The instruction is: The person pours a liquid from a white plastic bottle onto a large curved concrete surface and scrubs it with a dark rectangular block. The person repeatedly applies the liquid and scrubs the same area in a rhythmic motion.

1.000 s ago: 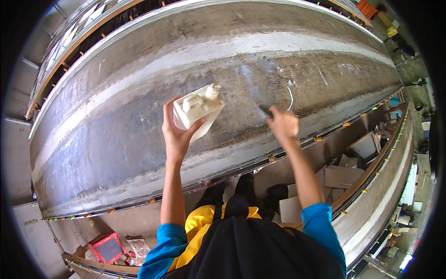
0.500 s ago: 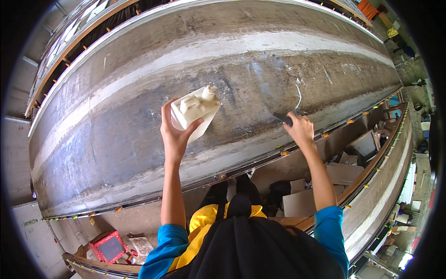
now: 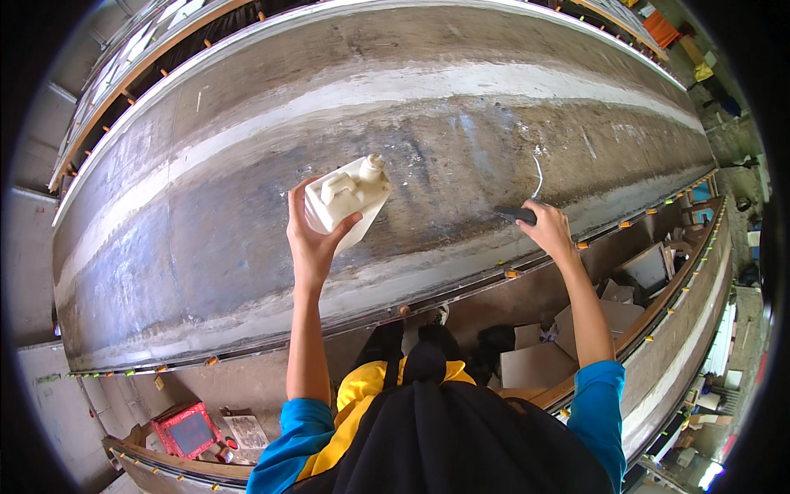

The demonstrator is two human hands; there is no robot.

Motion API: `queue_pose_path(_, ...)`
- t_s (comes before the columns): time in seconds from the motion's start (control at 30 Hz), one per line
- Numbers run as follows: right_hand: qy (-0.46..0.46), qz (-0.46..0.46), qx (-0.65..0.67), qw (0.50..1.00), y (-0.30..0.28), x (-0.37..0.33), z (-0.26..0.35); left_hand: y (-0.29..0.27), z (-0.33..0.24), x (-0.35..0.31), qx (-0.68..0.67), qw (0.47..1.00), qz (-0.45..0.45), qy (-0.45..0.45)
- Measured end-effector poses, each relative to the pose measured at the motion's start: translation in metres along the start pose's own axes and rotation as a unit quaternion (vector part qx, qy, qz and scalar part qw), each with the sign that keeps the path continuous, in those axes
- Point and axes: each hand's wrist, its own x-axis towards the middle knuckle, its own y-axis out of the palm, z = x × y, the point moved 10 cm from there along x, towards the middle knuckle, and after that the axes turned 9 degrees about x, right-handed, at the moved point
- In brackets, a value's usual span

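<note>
My left hand [image 3: 313,247] grips a white plastic jug [image 3: 355,216] round its body, thumb on the near side. The jug is held above the long stained table [image 3: 247,239], its neck and built-in handle facing up toward me. Over to the right, my right hand [image 3: 550,232] is closed round a small black-handled tool [image 3: 517,215] that points left, just over the table's near side. Its tip is too dark and small to tell its kind. A thin curved white streak [image 3: 539,174] shows on the tabletop beyond the right hand.
Orange clips [image 3: 513,274] line the table's near edge. Behind on the right, cardboard pieces [image 3: 539,362] lie low between this table and another long one [image 3: 658,387]. A red-framed screen [image 3: 189,431] lies at the lower left. Racks stand along the far left edge.
My right hand and its black-handled tool have shifted slightly right, and the tool now lies flatter. The jug stays in my left hand at nearly the same place. The whole view has turned a little.
</note>
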Motion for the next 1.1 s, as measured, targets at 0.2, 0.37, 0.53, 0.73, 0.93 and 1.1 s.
queue_pose_path(0.2, -0.164, 0.040, 0.094, 0.981, 0.044, 0.012, 0.151, -0.003, 0.012, -0.006, -0.007, 0.997, 0.016, -0.071)
queue_pose_path(0.37, -0.176, -0.072, 0.038, 0.981, 0.018, 0.013, 0.102, 0.006, 0.001, -0.003, -0.015, 0.997, 0.007, -0.074)
queue_pose_path(0.53, -0.032, -0.030, -0.026, 0.999, -0.016, 0.040, -0.018, 0.031, -0.016, 0.001, -0.018, 0.999, -0.018, -0.025)
queue_pose_path(0.73, -0.013, 0.046, 0.044, 0.998, -0.030, 0.082, -0.067, 0.070, -0.033, -0.005, -0.047, 0.997, -0.014, -0.058)
queue_pose_path(0.93, -0.102, 0.126, 0.118, 0.980, -0.031, 0.143, -0.064, 0.090, -0.051, -0.012, 0.034, 0.995, -0.055, -0.075)
queue_pose_path(1.1, -0.239, 0.007, 0.035, 0.970, -0.033, 0.234, -0.110, 0.129, -0.074, -0.006, 0.045, 0.993, -0.080, -0.080)
